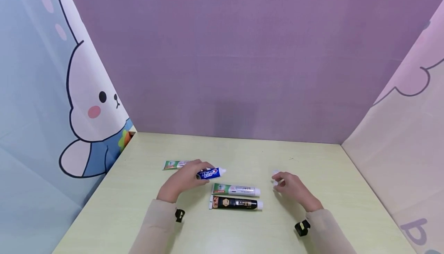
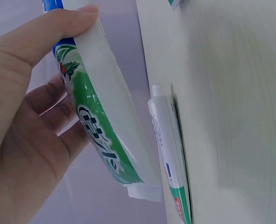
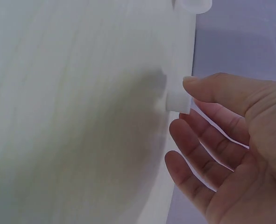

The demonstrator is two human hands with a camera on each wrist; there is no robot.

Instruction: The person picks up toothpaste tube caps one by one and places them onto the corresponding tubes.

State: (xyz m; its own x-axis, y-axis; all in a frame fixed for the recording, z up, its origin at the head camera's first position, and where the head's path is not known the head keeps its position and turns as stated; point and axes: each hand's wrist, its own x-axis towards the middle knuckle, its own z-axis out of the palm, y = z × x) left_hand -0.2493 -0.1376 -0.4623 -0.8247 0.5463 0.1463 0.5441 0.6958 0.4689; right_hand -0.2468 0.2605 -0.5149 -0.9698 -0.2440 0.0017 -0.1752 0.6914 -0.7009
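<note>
Presently the person's left grip (image 1: pixel 185 177) is closed around a blue tube (image 1: pixel 209 174) of toothpaste, lifted off the worktop (image 1: pixel 236 231). The tube's white end points out of that grip, towards the person's right; the left wrist view also shows green on its side, with dark and white lettering. Across from it, well apart on the person's right, the right grip (image 1: pixel 295 188) pinches a small white cap (image 3: pixel 177 102) at the thumb, its other fingers loosely bent.

Just behind the left grip, and partly covered by it, lies a green and white tube (image 1: pixel 175 165). Nearer the person and to the right of the left grip lies a second tube (image 1: pixel 239 190), also green and white, with its white capped end towards the right grip. Just beside it, on the side closer to the person, a black tube (image 1: pixel 236 203) with gold markings lies almost parallel, its white cap facing the same way. Both of these are between the two grips.

Beige sleeves (image 1: pixel 154 223) run up to the wrists below both grips. Beyond the grips, a purple cloth (image 1: pixel 229 53) hangs behind the worktop; a blue cloth (image 1: pixel 31 92) with a cartoon rabbit stands left of the left grip, and a pale cloth (image 1: pixel 409 138) right of the right grip.
</note>
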